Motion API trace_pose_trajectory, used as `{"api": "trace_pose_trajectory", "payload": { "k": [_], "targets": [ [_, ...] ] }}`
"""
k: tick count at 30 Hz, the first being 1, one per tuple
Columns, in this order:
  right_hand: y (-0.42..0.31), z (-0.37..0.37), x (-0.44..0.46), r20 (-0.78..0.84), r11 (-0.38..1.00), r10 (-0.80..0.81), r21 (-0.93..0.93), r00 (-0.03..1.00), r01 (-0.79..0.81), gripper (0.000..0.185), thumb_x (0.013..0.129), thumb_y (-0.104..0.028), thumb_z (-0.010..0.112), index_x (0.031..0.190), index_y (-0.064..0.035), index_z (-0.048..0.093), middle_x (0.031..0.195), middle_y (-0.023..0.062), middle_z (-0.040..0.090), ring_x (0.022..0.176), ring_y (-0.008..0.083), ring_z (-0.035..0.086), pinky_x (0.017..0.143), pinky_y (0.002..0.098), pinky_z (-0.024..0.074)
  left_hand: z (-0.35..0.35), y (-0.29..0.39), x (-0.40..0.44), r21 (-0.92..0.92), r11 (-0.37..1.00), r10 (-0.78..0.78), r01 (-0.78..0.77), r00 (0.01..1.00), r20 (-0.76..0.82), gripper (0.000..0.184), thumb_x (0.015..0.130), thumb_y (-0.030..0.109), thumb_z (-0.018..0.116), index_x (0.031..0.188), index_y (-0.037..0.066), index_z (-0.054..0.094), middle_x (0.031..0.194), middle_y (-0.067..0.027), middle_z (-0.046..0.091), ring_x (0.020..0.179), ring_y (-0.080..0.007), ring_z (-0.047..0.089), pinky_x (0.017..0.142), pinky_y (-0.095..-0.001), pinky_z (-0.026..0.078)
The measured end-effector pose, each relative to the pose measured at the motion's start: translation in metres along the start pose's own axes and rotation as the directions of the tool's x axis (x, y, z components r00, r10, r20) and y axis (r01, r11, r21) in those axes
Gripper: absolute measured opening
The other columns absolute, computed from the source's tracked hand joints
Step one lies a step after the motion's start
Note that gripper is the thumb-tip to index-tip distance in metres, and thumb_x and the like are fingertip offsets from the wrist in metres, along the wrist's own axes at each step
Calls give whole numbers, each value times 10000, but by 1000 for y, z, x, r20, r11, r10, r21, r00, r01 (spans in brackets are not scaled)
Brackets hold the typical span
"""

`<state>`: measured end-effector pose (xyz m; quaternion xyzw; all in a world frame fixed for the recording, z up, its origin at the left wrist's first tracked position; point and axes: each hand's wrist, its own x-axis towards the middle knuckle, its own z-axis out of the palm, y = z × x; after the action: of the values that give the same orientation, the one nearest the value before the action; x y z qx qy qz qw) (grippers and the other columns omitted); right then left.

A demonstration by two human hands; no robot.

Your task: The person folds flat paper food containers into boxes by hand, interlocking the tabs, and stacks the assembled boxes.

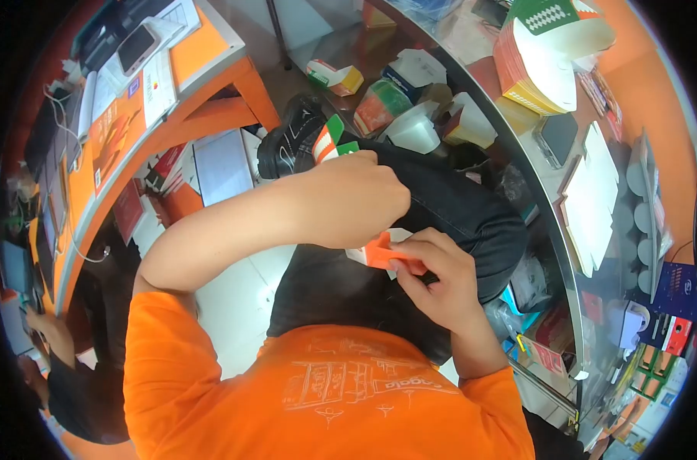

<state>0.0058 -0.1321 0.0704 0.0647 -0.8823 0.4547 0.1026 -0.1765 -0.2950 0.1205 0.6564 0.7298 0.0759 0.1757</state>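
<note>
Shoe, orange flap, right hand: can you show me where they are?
Shoe (pixel 293 136): head view, on its dark upper.
Orange flap (pixel 380 251): head view, on its uncovered left part.
Right hand (pixel 449 280): head view, on its middle, above the wrist.

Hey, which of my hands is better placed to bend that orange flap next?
Probably your right hand: it pinches the orange flap, while your left hand is curled farther from it.

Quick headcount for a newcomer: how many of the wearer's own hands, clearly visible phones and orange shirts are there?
Wearer's hands: 2, left hand and right hand
Phones: 2, desk phone and table phone
Orange shirts: 1, orange shirt
Total: 5
</note>
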Motion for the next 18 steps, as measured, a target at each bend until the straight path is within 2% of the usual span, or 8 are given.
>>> {"api": "trace_pose_trajectory", "payload": {
  "k": [4, 7, 10, 13, 18],
  "targets": [
    [5, 14, -4, -31, 992, 94, 92, 995, -91, 253, 808, 9, 810, 1038, -70, 741, 957, 89, 696, 850, 304, 703, 751, 372, 551, 24, 1, 6, -60, 996, 56, -60, 996, -68, 82, 789, 87, 744, 729, 32, 749, 693, -138, 707, 725, -318, 681, 926, -381, 483],
    [15, 27, -12, -101, 1000, 19, 22, 995, -17, 264, 773, 32, 809, 1006, -68, 737, 954, 85, 696, 824, 302, 699, 709, 378, 543, 24, 5, 10, -63, 996, 62, -63, 998, -19, 79, 778, 82, 753, 720, 28, 746, 694, -151, 704, 725, -321, 678, 923, -380, 486],
    [22, 27, -14, -139, 978, -146, -167, 979, 122, 291, 727, 47, 818, 980, -63, 725, 952, 85, 695, 802, 289, 691, 688, 381, 530, 25, 4, 14, -108, 992, 64, -62, 998, 16, 67, 771, 75, 759, 732, 21, 752, 713, -167, 708, 755, -333, 678, 921, -386, 495],
    [23, 26, -16, -154, 960, -214, -217, 965, 178, 304, 698, 49, 826, 957, -66, 716, 952, 75, 696, 789, 272, 682, 679, 382, 520, 26, 3, 15, -160, 985, 61, -57, 998, 18, 61, 767, 66, 759, 739, 12, 752, 737, -179, 714, 794, -348, 678, 916, -396, 507],
    [27, 29, -24, -182, 951, -233, -248, 955, 185, 280, 704, 40, 833, 937, -58, 713, 958, 71, 697, 799, 267, 677, 690, 385, 518, 32, 4, 22, -169, 984, 61, -56, 998, 27, 62, 751, 59, 769, 747, -2, 755, 756, -193, 717, 823, -369, 673, 911, -402, 515]
  ]
}}
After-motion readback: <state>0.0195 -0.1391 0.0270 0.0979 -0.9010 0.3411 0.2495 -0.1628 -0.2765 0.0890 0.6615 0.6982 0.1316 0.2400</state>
